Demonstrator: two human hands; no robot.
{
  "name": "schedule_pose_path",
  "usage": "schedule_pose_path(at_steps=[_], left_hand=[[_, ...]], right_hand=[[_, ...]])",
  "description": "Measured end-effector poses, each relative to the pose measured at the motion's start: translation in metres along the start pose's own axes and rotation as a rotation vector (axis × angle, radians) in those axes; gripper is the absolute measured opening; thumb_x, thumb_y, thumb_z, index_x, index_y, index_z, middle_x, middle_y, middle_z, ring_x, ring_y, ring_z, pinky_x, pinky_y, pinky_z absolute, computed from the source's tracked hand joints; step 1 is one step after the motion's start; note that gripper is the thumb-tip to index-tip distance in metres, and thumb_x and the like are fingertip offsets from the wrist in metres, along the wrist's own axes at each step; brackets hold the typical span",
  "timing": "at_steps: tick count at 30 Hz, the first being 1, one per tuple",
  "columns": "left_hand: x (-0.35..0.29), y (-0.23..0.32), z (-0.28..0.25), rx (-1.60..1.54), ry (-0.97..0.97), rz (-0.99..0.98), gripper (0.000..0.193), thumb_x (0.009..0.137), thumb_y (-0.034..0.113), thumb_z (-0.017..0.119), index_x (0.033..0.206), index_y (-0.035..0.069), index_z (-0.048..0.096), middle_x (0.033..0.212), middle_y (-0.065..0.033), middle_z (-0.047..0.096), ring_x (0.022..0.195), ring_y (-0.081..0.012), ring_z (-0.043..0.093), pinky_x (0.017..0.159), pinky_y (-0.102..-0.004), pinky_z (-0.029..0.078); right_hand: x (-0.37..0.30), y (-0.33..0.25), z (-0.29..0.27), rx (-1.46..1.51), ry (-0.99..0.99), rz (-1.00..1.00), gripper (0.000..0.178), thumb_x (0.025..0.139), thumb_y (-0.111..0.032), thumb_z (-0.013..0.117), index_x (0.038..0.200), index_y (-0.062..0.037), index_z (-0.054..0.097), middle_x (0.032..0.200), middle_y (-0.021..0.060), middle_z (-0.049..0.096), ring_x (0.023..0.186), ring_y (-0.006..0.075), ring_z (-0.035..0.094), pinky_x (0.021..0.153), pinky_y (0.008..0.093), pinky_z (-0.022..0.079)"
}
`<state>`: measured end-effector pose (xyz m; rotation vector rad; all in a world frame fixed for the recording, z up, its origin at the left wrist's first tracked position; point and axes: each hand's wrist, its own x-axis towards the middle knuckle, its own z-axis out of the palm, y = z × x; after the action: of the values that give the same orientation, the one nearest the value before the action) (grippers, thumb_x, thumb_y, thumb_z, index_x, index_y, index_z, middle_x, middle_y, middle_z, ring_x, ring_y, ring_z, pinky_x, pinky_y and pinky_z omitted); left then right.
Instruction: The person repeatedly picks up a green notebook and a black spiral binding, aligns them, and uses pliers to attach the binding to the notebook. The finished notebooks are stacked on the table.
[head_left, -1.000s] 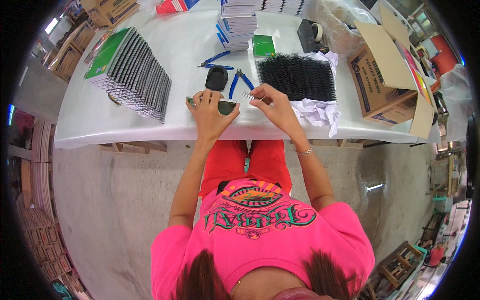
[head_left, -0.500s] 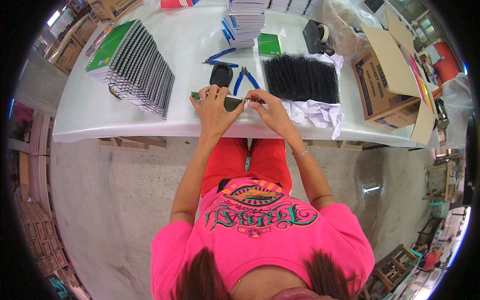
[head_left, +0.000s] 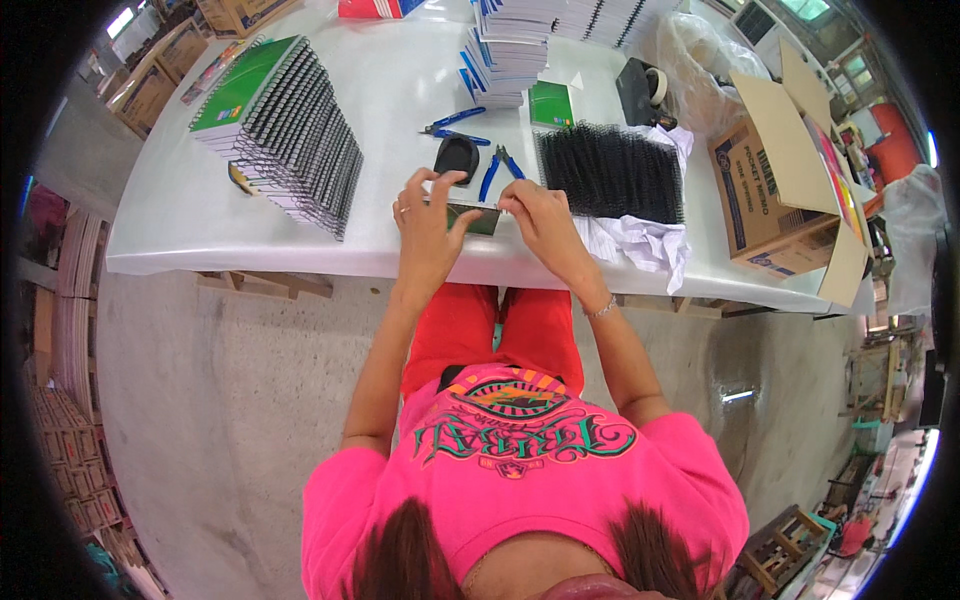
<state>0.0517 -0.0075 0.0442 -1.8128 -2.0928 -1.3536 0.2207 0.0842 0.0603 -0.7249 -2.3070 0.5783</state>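
notebook (head_left: pixel 482 221) has slight room before the table's front edge (head_left: pixel 300 259), left fingers (head_left: pixel 441 197) wide, right fingers (head_left: pixel 517 198) pinched at its corner.

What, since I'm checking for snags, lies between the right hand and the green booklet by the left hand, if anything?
Nothing visible: the right hand is at the right end of the green booklet. The left hand is toward its other end, and the nearest blue-handled pliers lie beyond the booklet.
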Motion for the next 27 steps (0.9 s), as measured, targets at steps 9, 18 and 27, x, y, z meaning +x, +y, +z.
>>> schedule_pose_path(at_steps=[9,18,27], left_hand=[[-0.017,-0.035,-0.004,-0.272,-0.020,-0.193,0.050,0.083,0.027,0.077,0.117,0.003,0.049,0.115,-0.0169,0.040,0.107,-0.0331,0.045,0.093,-0.0429,0.040],[-0.008,-0.046,-0.017,-0.281,-0.017,-0.127,0.054,0.082,0.028,0.077,0.114,0.000,0.044,0.110,-0.0170,0.038,0.104,-0.0331,0.044,0.093,-0.0434,0.039],[-0.013,-0.060,-0.018,-0.245,-0.049,-0.101,0.083,0.060,0.038,0.092,0.112,0.001,0.039,0.106,-0.0124,0.035,0.100,-0.0294,0.043,0.087,-0.0418,0.043]], right_hand=[[0.032,0.024,-0.003,0.275,-0.433,0.069,0.022,0.089,-0.021,0.067,0.105,-0.0060,0.063,0.095,0.0122,0.067,0.090,0.0301,0.062,0.086,0.0441,0.042],[0.091,0.074,0.049,-0.092,-0.314,-0.131,0.046,0.072,-0.037,0.083,0.103,-0.0080,0.065,0.129,0.0245,0.053,0.123,0.0446,0.044,0.105,0.0478,0.036],[0.020,0.015,-0.012,1.188,-0.303,0.473,0.032,0.090,-0.034,0.070,0.092,-0.0069,0.055,0.148,0.0157,0.042,0.125,0.0247,0.051,0.104,0.0387,0.042]])
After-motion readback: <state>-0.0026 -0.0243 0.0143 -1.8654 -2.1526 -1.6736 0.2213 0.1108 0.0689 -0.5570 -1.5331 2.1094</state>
